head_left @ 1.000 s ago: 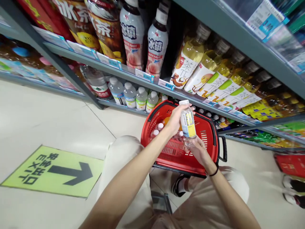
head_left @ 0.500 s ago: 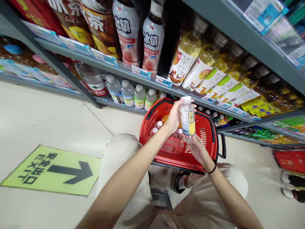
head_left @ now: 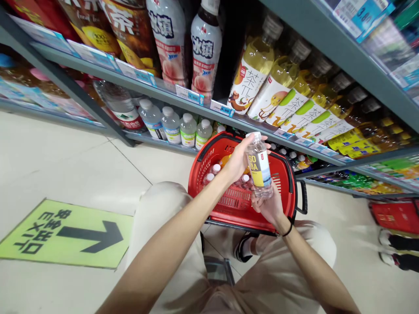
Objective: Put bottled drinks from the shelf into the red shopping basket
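A clear soda bottle (head_left: pixel 259 165) with a white cap and a yellow, white and blue label stands upright above a red shopping basket (head_left: pixel 288 183). My left hand (head_left: pixel 236 160) grips its upper part near the cap. My right hand (head_left: pixel 270 207) cups its base from below. Both hands are closed on the bottle. Several small bottles with white and pink caps (head_left: pixel 212 172) lie inside the basket, partly hidden by my left forearm.
Grey store shelves (head_left: pixel 183 102) packed with drink bottles and price tags run across the top. A green exit arrow sticker (head_left: pixel 65 233) lies on the tiled floor at left. Another person's shoes (head_left: pixel 394 250) and a second red basket (head_left: pixel 394 216) are at right.
The bottle has turned in my hands, so the label now faces more to the left. The view has shifted slightly left and down.
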`<state>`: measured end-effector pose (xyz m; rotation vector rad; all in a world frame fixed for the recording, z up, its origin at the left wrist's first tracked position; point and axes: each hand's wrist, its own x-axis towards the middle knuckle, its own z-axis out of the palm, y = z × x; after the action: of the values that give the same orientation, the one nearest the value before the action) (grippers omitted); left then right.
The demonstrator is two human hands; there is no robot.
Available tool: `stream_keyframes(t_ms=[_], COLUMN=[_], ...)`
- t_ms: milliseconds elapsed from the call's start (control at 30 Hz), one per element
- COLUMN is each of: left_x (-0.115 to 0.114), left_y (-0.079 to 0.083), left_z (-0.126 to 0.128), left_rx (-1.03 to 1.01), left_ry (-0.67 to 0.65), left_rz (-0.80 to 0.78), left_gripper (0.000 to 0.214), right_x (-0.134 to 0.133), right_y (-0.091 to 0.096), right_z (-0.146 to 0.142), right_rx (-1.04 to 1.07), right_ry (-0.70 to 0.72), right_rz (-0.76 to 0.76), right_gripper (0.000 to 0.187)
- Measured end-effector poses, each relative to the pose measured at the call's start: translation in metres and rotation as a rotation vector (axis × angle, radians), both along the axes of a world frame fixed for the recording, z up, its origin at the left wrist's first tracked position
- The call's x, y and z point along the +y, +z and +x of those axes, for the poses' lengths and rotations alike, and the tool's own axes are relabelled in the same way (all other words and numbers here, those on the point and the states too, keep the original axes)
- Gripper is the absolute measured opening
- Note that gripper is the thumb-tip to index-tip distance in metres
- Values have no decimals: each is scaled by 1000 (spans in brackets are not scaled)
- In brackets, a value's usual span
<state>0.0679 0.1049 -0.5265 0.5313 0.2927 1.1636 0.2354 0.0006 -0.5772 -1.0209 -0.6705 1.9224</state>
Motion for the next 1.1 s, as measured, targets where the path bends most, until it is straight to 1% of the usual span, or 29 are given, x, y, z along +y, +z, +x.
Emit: stream_keyframes(t_ms=[133,267,333,400,633,733,833,900,1000,1100], left_x=[-2,-4,-3,0,11,12,12,11,12,12], left_y=[-2,-2,-2,-1,-1,1,4,6,6,4], left_z=[3,4,3,3,-6,-9,-11,-11,-12,-12], left_rx=[-5,-4,-8,-14,-24,-34,-33,-44,-61,-63], left_ry=[-20,-27,-23,-10,80,101,110,109,111,107], left_rz=[-12,-40,-56,-74,-192,-206,-239,-255,-252,-265], left_gripper=[48,46,44,46,62,66,68,69,71,73], right_x=[-3,-2,-1,0,-3,-4,-4,-4,-6,-8], right_y=[-6,-9,-9,-8,-2,-2,-8,-12,-15,-13], right_z=[4,6,6,3,-9,-8,-3,1,3,0], right_rx=[25,60,38,-15,-219,-284,-347,-424,-569,-711], right_ry=[38,105,103,58,-121,-188,-235,-296,-360,-406], right_rz=[-42,-61,-63,-38,126,215,324,394,489,601], right_gripper=[64,65,66,66,65,58,46,42,51,53])
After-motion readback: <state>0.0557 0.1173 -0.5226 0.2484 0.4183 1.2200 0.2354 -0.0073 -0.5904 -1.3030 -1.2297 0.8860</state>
